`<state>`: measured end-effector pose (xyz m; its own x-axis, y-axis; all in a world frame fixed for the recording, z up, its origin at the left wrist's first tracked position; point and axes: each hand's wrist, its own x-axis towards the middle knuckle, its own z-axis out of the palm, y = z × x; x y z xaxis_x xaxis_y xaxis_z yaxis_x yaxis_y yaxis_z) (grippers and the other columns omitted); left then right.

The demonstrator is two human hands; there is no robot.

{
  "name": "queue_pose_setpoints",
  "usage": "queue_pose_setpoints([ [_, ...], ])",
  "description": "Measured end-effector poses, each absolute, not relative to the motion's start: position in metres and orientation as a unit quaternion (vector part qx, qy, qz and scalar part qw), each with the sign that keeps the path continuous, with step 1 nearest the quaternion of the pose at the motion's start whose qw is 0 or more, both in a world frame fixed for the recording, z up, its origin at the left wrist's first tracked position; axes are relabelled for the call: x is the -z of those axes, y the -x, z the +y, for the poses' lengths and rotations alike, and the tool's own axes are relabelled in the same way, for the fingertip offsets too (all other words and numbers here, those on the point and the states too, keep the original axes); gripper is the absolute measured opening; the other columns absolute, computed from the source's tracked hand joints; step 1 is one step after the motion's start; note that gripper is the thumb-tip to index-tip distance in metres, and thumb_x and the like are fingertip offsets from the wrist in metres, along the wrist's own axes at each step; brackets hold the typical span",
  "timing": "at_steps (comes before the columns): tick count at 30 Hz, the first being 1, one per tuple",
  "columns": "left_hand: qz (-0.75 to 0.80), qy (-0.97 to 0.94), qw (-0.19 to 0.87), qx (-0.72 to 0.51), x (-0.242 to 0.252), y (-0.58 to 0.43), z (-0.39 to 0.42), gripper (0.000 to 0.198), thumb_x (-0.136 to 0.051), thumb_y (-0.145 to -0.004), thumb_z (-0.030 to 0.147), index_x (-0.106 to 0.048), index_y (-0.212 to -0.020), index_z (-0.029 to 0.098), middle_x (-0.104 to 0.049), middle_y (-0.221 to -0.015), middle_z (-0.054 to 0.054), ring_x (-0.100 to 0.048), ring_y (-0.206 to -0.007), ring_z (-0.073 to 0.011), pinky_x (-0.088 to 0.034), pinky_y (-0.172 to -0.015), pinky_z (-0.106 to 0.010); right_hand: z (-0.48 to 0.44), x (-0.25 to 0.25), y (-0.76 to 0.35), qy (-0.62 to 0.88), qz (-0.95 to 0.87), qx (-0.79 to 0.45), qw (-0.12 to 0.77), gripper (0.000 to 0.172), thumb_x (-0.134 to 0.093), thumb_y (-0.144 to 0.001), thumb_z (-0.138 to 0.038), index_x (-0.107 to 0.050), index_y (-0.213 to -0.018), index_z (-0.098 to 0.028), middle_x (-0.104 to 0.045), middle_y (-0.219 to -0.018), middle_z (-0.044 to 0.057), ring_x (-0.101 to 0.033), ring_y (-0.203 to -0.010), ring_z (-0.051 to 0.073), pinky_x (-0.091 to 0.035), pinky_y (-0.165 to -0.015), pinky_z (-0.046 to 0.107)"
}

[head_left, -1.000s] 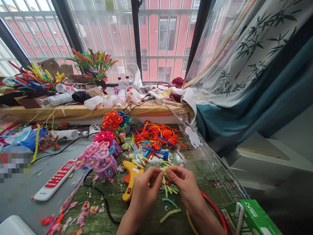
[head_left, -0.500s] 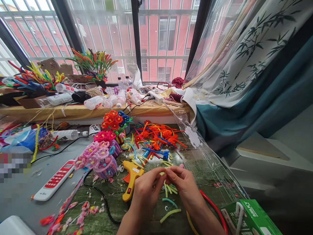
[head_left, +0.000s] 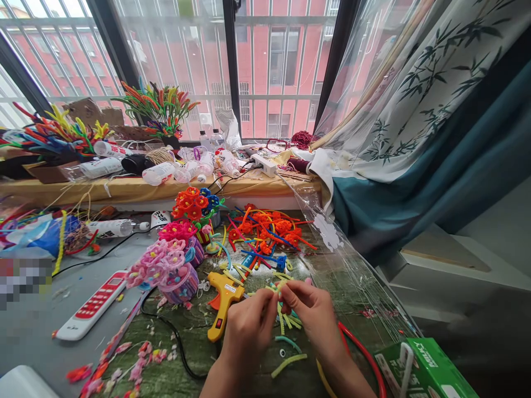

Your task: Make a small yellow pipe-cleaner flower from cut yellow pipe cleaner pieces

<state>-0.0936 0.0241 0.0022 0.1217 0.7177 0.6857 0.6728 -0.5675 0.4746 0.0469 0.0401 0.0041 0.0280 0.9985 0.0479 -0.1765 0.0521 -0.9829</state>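
My left hand (head_left: 252, 323) and my right hand (head_left: 313, 312) meet over the table, fingertips pinched close together. A short pale yellow-green pipe cleaner (head_left: 274, 287) shows at the fingertips; the fingers mostly hide it. Below and behind them lie several cut pipe cleaner pieces (head_left: 290, 319) of the same colour. Nearer to me are a teal piece (head_left: 289, 341), a googly eye (head_left: 282, 352) and another yellow-green piece (head_left: 289, 365). Just left of my left hand lies a yellow glue gun (head_left: 226, 301) with a black cord.
Pots of pink pipe cleaner flowers (head_left: 178, 282) stand left of the glue gun. Orange pipe cleaner flowers (head_left: 269, 229) are heaped at the back. A white-and-red remote-like device (head_left: 92, 307) lies left. At the right front sits a green box (head_left: 427, 367), near a clear plastic sheet (head_left: 352, 265).
My fingertips have parted slightly and my left hand has shifted a little left and down. More of the yellow-green pipe cleaner shows between them.
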Motion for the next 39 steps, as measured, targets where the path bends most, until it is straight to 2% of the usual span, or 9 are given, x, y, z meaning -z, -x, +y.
queue_pose_setpoints([
  [4,0.470,-0.730,0.016,-0.496,-0.003,0.093,0.024,0.017,-0.053,-0.097,0.022,-0.062,-0.083,0.018,-0.065,-0.058,0.003,-0.060,-0.044,-0.0092,-0.041,-0.049,-0.019,0.035,-0.006,-0.049,0.495,-0.578,-0.349,0.547,0.031,-0.073,-0.082,-0.045,-0.077,-0.096,-0.018,-0.078,-0.084,0.008,-0.070,-0.068,0.021,-0.059,-0.070,0.034],
  [9,0.481,-0.727,0.056,-0.487,-0.003,0.092,0.024,0.019,-0.052,-0.097,0.024,-0.061,-0.081,0.019,-0.061,-0.054,0.004,-0.056,-0.042,-0.0090,-0.040,-0.047,-0.020,0.034,0.001,-0.053,0.457,-0.711,-0.118,0.521,0.023,-0.056,-0.097,-0.031,-0.071,-0.112,-0.021,-0.076,-0.107,0.009,-0.072,-0.097,0.024,-0.057,-0.089,0.038],
  [13,0.480,-0.733,0.052,-0.478,-0.006,0.089,0.023,0.021,-0.050,-0.098,0.024,-0.060,-0.080,0.019,-0.060,-0.053,0.004,-0.053,-0.040,-0.0085,-0.035,-0.045,-0.020,0.035,0.008,-0.055,0.441,-0.745,-0.028,0.500,0.023,-0.053,-0.099,-0.025,-0.068,-0.115,-0.020,-0.077,-0.104,0.009,-0.073,-0.096,0.023,-0.057,-0.089,0.037],
  [18,0.478,-0.742,0.035,-0.469,-0.009,0.089,0.023,0.021,-0.050,-0.097,0.022,-0.059,-0.078,0.019,-0.053,-0.049,0.006,-0.049,-0.039,-0.0086,-0.031,-0.044,-0.022,0.035,0.007,-0.055,0.423,-0.752,-0.004,0.506,0.019,-0.054,-0.098,-0.019,-0.068,-0.110,-0.017,-0.077,-0.099,0.008,-0.073,-0.091,0.021,-0.058,-0.086,0.035],
  [26,0.467,-0.754,0.019,-0.461,-0.007,0.090,0.022,0.020,-0.050,-0.096,0.018,-0.057,-0.077,0.018,-0.051,-0.049,0.006,-0.048,-0.039,-0.0082,-0.031,-0.044,-0.022,0.033,0.005,-0.054,0.428,-0.738,-0.060,0.519,0.015,-0.055,-0.098,-0.021,-0.070,-0.100,-0.021,-0.078,-0.094,0.007,-0.075,-0.085,0.021,-0.061,-0.077,0.032],
  [32,0.452,-0.761,-0.006,-0.466,-0.008,0.089,0.022,0.021,-0.050,-0.095,0.015,-0.056,-0.076,0.018,-0.052,-0.050,0.006,-0.047,-0.038,-0.0075,-0.031,-0.044,-0.021,0.034,0.002,-0.056,0.411,-0.756,-0.062,0.506,0.015,-0.053,-0.099,-0.018,-0.068,-0.100,-0.019,-0.077,-0.094,0.008,-0.074,-0.086,0.020,-0.060,-0.078,0.031],
  [39,0.428,-0.771,-0.033,-0.471,-0.012,0.089,0.020,0.018,-0.051,-0.094,0.010,-0.058,-0.078,0.017,-0.055,-0.052,0.006,-0.051,-0.040,-0.0077,-0.034,-0.046,-0.021,0.034,0.003,-0.055,0.401,-0.742,-0.031,0.536,0.013,-0.055,-0.097,-0.015,-0.068,-0.100,-0.018,-0.077,-0.090,0.007,-0.074,-0.081,0.019,-0.059,-0.077,0.029],
])
